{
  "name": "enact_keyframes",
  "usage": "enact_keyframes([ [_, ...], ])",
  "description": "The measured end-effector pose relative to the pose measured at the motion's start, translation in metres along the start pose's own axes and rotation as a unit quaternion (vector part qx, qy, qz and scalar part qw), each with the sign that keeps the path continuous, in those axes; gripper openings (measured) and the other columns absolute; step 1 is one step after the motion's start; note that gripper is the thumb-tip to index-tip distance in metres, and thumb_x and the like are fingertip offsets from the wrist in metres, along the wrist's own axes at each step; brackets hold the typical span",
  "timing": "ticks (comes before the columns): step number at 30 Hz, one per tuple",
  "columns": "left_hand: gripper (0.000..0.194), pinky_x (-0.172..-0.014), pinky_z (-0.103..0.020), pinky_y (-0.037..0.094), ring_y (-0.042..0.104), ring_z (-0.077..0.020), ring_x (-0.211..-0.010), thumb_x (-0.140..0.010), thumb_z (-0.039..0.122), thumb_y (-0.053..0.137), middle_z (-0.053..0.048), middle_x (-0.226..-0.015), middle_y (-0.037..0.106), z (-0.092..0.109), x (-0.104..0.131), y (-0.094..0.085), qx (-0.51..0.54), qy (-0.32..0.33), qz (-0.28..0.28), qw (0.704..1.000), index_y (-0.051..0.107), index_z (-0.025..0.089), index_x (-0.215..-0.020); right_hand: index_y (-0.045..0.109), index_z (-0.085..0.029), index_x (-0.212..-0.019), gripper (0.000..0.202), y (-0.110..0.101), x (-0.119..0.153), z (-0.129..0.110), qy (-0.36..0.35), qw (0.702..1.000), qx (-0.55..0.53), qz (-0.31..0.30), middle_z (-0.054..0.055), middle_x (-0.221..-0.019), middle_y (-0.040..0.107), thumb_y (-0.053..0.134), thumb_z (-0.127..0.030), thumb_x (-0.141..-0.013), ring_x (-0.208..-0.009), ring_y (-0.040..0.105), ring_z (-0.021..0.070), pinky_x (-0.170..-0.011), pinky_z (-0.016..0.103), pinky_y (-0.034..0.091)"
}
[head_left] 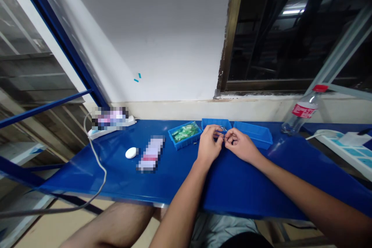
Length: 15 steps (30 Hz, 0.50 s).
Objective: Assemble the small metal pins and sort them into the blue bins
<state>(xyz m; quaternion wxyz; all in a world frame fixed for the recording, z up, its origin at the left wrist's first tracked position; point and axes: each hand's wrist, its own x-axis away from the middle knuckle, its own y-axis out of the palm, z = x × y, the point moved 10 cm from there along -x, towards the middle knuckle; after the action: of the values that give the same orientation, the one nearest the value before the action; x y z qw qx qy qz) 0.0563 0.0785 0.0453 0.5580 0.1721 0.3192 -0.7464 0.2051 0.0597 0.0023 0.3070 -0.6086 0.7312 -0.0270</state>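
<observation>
My left hand [209, 142] and my right hand [236, 144] meet over the blue table, fingertips almost touching. Both have their fingers curled into a pinch; what they hold is too small to make out. Just behind them stands a blue bin [215, 121] with small metallic pieces, partly covered by my left hand. To the left, another blue bin [178, 146] holds several small green pieces [185, 131]. A third blue bin [255, 135] sits behind my right hand. One tiny metallic piece [195, 143] lies on the table beside my left hand.
A white round case [131, 152] and a blurred-out flat item [151, 154] lie on the table [116, 178] at left. A power strip [112, 127] with a cable is behind them. At right are a bottle [303, 110] and another power strip [345, 151].
</observation>
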Motion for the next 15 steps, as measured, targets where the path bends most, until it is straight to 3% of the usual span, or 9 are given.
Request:
enact_keyframes([
  [4,0.023,-0.086,-0.033,0.061,0.073,-0.0202,-0.093,-0.098,0.027,0.063,-0.009,-0.113,0.073,-0.001,0.002,0.003,-0.073,-0.033,-0.028,0.996,0.068,0.021,-0.12,0.059,-0.025,-0.111,0.028,-0.006,0.0,0.0,0.008,0.999,-0.027,0.028,-0.002,-0.083,0.064,0.068,-0.026,-0.084,-0.065,0.064,0.0138,-0.062,0.026,0.055],
  [7,0.032,-0.085,-0.033,0.061,0.076,-0.0219,-0.084,-0.102,0.04,0.057,-0.004,-0.09,0.078,-0.011,0.006,0.008,-0.093,-0.094,-0.066,0.989,0.069,0.022,-0.127,0.063,-0.023,-0.107,0.021,-0.014,0.001,0.001,0.014,0.998,-0.041,0.05,0.002,-0.088,0.068,0.068,-0.034,-0.09,-0.071,0.068,0.0164,-0.066,0.029,0.057],
  [9,0.037,-0.083,-0.032,0.062,0.078,-0.0225,-0.083,-0.102,0.044,0.057,-0.004,-0.088,0.081,-0.018,0.008,0.011,-0.067,-0.127,-0.078,0.987,0.07,0.022,-0.128,0.067,-0.023,-0.104,0.02,-0.018,0.001,-0.001,0.008,0.998,-0.028,0.059,0.005,-0.091,0.072,0.068,-0.039,-0.092,-0.077,0.071,0.0191,-0.069,0.031,0.058],
  [11,0.039,-0.086,-0.032,0.063,0.079,-0.023,-0.09,-0.101,0.043,0.059,-0.006,-0.097,0.082,-0.021,0.007,0.012,-0.026,-0.133,-0.078,0.988,0.07,0.019,-0.13,0.071,-0.023,-0.1,0.02,-0.019,0.001,-0.008,-0.018,0.998,0.008,0.055,0.007,-0.096,0.073,0.067,-0.04,-0.093,-0.083,0.071,0.0212,-0.068,0.031,0.057],
  [15,0.048,-0.093,-0.036,0.063,0.079,-0.0222,-0.097,-0.098,0.026,0.063,-0.007,-0.108,0.082,-0.025,0.006,0.012,0.022,-0.126,-0.072,0.989,0.059,0.018,-0.145,0.075,-0.023,-0.095,0.018,-0.015,0.001,-0.022,-0.065,0.996,0.057,0.038,0.008,-0.1,0.069,0.068,-0.039,-0.092,-0.077,0.065,0.0197,-0.059,0.031,0.053],
])
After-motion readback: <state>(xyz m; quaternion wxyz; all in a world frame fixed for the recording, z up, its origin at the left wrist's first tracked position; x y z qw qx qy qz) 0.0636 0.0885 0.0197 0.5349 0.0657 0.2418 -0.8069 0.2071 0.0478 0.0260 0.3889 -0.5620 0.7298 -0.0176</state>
